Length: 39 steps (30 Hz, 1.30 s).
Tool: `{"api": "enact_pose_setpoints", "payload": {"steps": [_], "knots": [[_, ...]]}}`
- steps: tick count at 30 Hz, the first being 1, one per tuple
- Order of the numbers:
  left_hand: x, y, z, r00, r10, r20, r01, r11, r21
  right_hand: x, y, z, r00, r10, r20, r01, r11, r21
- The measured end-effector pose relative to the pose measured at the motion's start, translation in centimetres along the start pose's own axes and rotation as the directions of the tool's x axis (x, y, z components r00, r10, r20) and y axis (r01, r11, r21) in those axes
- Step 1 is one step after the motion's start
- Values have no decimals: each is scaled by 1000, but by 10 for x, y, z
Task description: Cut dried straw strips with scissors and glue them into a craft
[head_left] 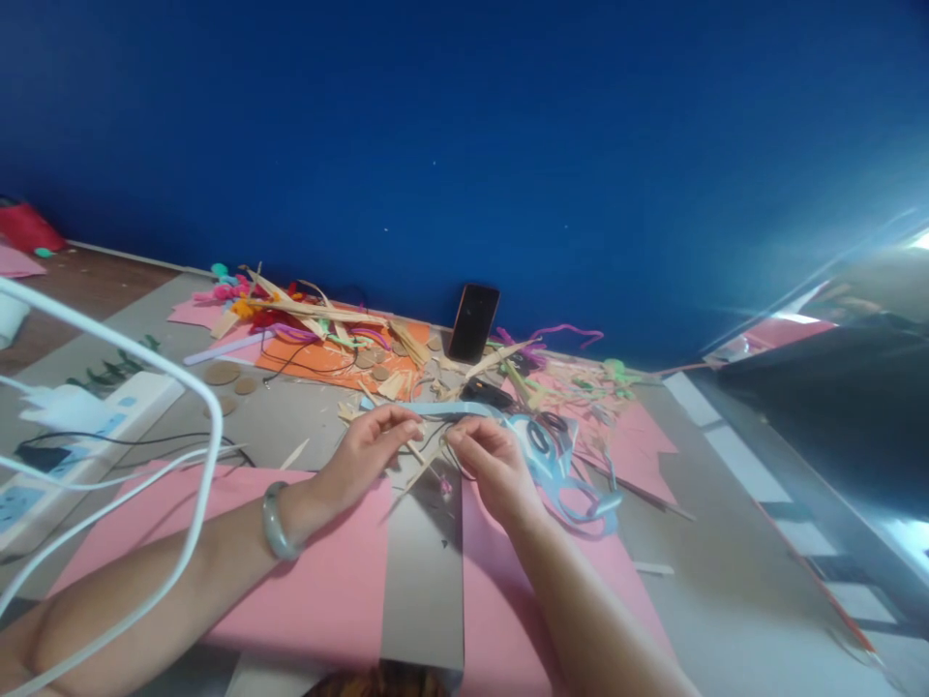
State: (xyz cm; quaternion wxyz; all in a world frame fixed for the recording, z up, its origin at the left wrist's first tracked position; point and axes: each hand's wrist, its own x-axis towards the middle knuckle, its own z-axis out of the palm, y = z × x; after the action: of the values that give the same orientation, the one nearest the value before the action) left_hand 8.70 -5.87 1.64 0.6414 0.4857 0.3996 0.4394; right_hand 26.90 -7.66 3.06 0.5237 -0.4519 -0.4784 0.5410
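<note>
My left hand [370, 450] and my right hand [490, 460] meet over the middle of the table, both pinched on a light blue ribbon [442, 409] stretched between them. The ribbon runs on to the right and lies in loose loops [581, 499] beside my right wrist. A thin wooden stick [425, 465] lies slanted just under my fingers. A grey-green bangle [280, 523] sits on my left wrist. Both forearms rest over pink paper sheets [319, 581].
A black phone [473, 322] leans on the blue wall. An orange sheet [334, 363] carries pipe cleaners, straw strips and cardboard discs. A white power strip [94, 426] with cables lies at the left. Pink paper scraps [624, 436] spread to the right.
</note>
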Motion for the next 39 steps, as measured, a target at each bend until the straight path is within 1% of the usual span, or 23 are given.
{"api": "enact_pose_setpoints", "payload": {"steps": [3,5,10,13,19,25,29,32,37,39], "knots": [[-2,-1,1,982,-35,184,40,999,-24,-2,0,4,998,28,51,-24,998,-63],[-3,-3,2,963,-52,263,63,997,-35,-3,0,5,996,42,78,-37,997,-73],[-3,-3,-1,948,-85,307,82,996,24,-1,-1,5,1000,21,19,-18,991,-131],[-3,1,-2,934,-94,346,76,995,65,-1,-2,5,999,36,17,-34,993,-117],[-4,2,-2,924,-117,364,105,993,52,2,4,0,999,34,3,-34,995,-98],[-4,2,-3,904,-97,416,89,995,39,5,5,-4,995,50,-87,-54,998,-40],[-4,2,-3,918,-73,391,61,997,41,5,5,-4,991,63,-118,-60,998,29],[-3,0,-3,925,-76,372,56,996,64,5,4,-4,991,36,-132,-34,999,20],[0,-6,-5,933,-115,341,103,993,52,3,3,-3,989,-1,-151,2,1000,7],[0,-8,-5,935,-136,327,130,991,40,3,4,-4,990,-3,-139,4,1000,4]]}}
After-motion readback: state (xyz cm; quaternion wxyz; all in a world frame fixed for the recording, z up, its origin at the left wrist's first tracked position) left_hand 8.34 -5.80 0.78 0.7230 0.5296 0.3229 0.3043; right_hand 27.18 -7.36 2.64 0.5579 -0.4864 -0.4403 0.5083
